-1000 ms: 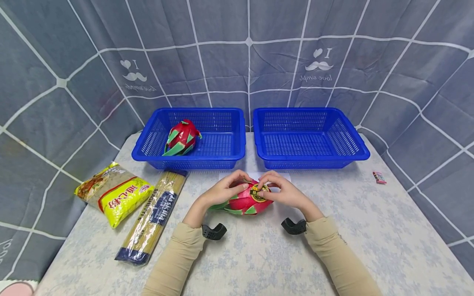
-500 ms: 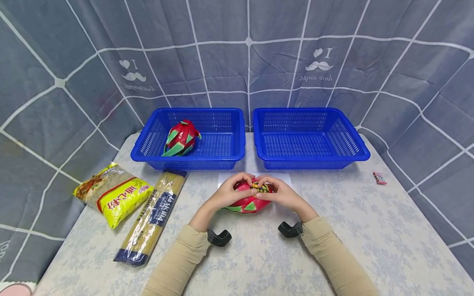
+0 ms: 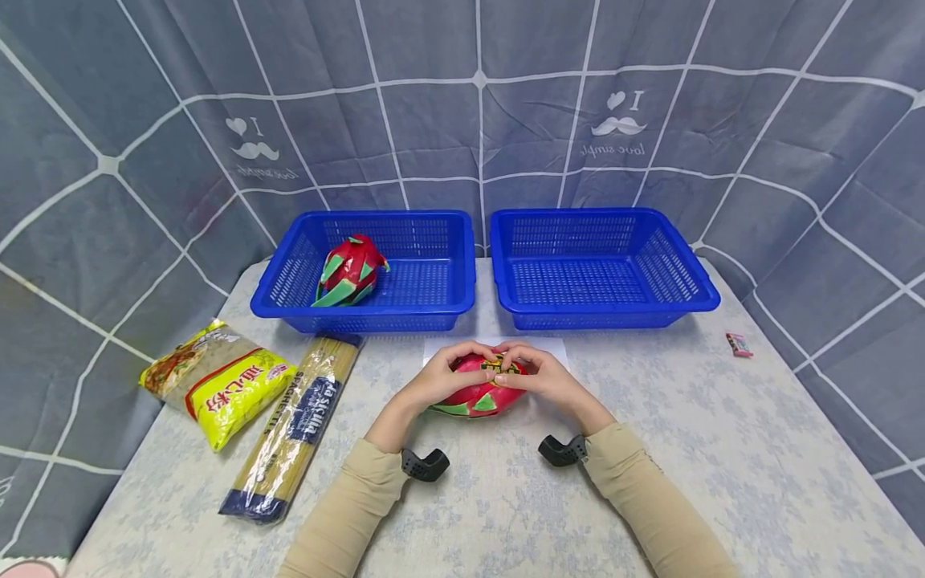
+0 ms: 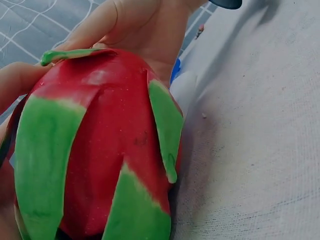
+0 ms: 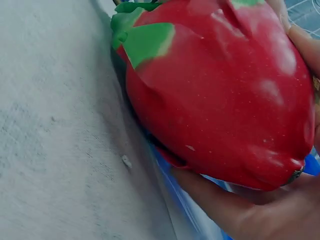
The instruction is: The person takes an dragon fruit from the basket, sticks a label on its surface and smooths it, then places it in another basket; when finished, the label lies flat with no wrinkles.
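Observation:
A red dragon fruit with green scales (image 3: 473,397) lies on the table under both hands, over the edge of a white sheet (image 3: 555,348). My left hand (image 3: 439,380) grips its left side, fingers curled over the top. On the other side my right hand (image 3: 546,380) holds the fruit in the same way. Both thumbs meet at a black-and-gold label (image 3: 500,368) on the upper face, partly covered by the fingers. Close up, the left wrist view shows the fruit's scaled side (image 4: 107,135). In the right wrist view its smooth red side (image 5: 220,95) rests against the fingers.
A left blue basket (image 3: 426,308) contains another dragon fruit (image 3: 352,269). Beside it stands a right blue basket (image 3: 607,308). Left on the table lie a yellow noodle bag (image 3: 220,381) and a spaghetti pack (image 3: 295,429). A small pink packet (image 3: 739,345) lies far right.
Both hands have drawn closer together round the dragon fruit. The label, earlier showing as a round face, is now largely covered by the thumbs and fingers.

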Action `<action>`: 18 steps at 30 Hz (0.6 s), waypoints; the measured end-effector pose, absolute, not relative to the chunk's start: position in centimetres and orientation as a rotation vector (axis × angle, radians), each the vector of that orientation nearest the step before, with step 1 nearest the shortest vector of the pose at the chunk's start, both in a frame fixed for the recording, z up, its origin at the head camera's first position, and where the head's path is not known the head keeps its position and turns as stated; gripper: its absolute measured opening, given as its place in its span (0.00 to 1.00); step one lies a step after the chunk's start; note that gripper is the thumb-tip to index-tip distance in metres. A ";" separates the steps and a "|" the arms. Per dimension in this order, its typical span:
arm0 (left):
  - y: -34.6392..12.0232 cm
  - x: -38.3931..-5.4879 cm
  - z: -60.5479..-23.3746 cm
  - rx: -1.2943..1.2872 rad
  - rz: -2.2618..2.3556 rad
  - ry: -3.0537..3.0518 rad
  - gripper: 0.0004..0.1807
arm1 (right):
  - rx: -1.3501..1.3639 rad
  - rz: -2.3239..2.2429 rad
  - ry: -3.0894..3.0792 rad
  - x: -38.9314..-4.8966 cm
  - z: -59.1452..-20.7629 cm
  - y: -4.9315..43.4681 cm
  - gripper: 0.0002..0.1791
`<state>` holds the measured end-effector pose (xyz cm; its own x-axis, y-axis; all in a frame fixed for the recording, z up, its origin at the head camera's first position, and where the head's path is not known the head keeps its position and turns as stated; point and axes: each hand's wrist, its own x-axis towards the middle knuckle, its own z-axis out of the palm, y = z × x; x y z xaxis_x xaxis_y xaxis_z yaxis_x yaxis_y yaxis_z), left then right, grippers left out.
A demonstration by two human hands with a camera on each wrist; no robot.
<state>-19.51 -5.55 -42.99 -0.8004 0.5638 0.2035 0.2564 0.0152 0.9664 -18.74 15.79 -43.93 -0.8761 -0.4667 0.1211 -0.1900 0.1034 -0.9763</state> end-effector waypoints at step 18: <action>-5.4 -19.6 -43.0 0.587 1.953 2.019 0.13 | -0.726 -1.928 1.973 -18.9 -44.1 16.3 0.09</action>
<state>-19.56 -5.38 -43.02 -0.8813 0.4650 0.0844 0.0998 0.0085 0.9950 -18.90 16.31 -44.12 -0.8315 -0.5376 0.1399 -0.1525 -0.0213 -0.9881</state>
